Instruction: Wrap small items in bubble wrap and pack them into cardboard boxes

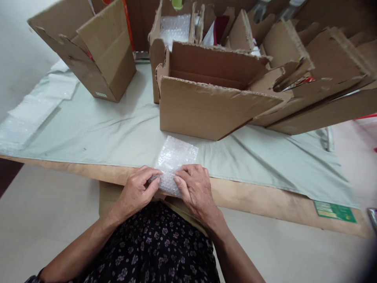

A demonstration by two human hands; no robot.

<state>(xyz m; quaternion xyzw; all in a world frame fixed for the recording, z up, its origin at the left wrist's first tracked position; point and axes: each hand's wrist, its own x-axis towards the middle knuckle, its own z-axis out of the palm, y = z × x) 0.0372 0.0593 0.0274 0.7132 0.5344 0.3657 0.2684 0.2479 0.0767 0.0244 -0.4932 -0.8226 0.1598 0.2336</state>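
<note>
Left hand (140, 186) and right hand (195, 186) both pinch bubble wrap (177, 154), apparently folded over.

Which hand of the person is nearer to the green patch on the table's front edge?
The right hand. It is at the bubble wrap's right side, left of the green patch; the left hand, at the wrap's left side, is farther away.

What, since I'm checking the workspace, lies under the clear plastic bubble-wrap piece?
The bubble-wrap piece lies over pale green cloth, visible around its far end; whatever it covers is hidden.
</note>
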